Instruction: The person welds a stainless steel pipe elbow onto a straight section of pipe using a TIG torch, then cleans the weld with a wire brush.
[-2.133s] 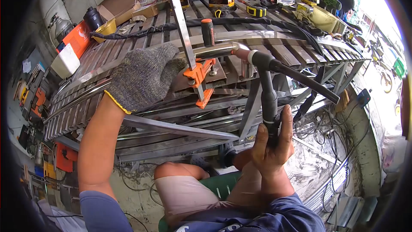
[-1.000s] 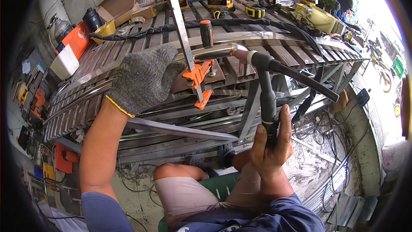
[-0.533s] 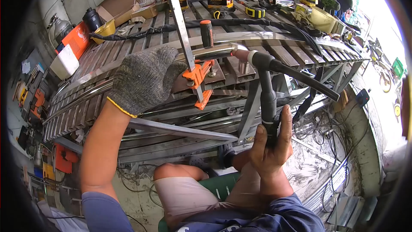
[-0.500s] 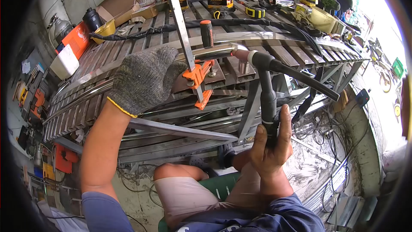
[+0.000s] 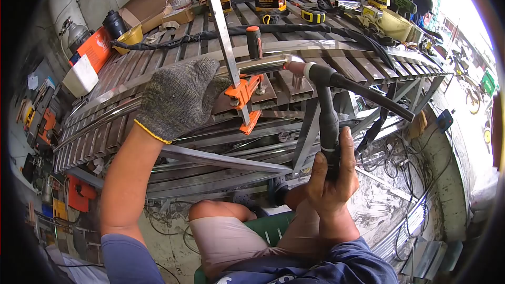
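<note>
My left hand point(image 5: 181, 92), in a dark knitted glove with a yellow cuff, is closed around a shiny metal tube point(image 5: 258, 66) running along the bench's near edge. Right beside its fingers, an orange bar clamp point(image 5: 242, 94) stands with its long steel bar tilted upward. My bare right hand point(image 5: 332, 173) is wrapped round the handle of a black TIG welding torch point(image 5: 329, 113), thumb and one finger pointing up. The torch's pinkish nozzle point(image 5: 297, 68) is right at the tube's right end. Behind the tube, a screwdriver-like orange and black handle point(image 5: 254, 43) stands upright.
The slatted metal bench point(image 5: 347, 66) carries a black sleeved cable point(image 5: 210, 34), a yellow tape measure point(image 5: 313, 17), a yellow tub point(image 5: 270, 1) and a green drill point(image 5: 402, 4). Steel lengths point(image 5: 226, 158) lie beneath it. Loose cables point(image 5: 407, 179) trail over the floor at right.
</note>
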The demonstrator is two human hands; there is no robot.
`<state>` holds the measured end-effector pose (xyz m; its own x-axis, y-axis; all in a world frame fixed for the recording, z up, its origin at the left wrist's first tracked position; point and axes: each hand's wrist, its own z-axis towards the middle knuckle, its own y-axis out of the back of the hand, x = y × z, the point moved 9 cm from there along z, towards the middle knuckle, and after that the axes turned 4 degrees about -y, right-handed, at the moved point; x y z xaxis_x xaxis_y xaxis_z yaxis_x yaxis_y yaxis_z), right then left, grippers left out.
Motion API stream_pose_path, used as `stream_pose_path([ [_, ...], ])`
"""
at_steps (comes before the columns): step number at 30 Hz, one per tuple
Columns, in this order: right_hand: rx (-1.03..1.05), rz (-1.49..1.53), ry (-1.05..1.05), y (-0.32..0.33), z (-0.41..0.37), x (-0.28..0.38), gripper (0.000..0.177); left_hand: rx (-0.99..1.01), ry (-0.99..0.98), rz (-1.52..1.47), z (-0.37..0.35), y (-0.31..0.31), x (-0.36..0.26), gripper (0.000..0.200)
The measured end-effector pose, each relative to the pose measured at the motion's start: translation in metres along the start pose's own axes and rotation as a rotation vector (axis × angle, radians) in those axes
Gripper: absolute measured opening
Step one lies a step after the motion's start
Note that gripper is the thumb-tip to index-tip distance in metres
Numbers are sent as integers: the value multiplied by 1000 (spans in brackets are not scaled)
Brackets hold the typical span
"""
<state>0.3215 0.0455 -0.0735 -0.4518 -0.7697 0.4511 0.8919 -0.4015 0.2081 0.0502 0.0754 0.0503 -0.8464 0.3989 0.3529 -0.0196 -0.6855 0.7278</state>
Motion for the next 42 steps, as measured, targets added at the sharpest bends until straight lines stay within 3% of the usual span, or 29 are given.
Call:
stream_pose_path([
  [8, -43, 63, -23, 2, 0, 0, 62, 20, -21, 60, -3, -2, -1, 56],
  [11, -32, 39, 1, 1, 1, 2, 63, -36, -14, 1, 1, 4, -5, 27],
  [17, -1, 13, 13, 1, 0, 0, 65, 4, -7, 77, -2, 2, -5, 32],
  [26, -24, 62, -53, 1, -3, -3, 65, -103, -89, 126, -5, 1, -9, 33],
  [29, 18, -15, 32, 0, 3, 4, 65, 61, 20, 135, -6, -8, 0, 48],
  [36, -31, 77, -72, 0, -6, -6, 61, -115, -74, 149, -7, 0, -8, 36],
  [42, 29, 15, 23, 0, 3, 3, 63, -50, -36, 18, -3, 7, -11, 42],
])
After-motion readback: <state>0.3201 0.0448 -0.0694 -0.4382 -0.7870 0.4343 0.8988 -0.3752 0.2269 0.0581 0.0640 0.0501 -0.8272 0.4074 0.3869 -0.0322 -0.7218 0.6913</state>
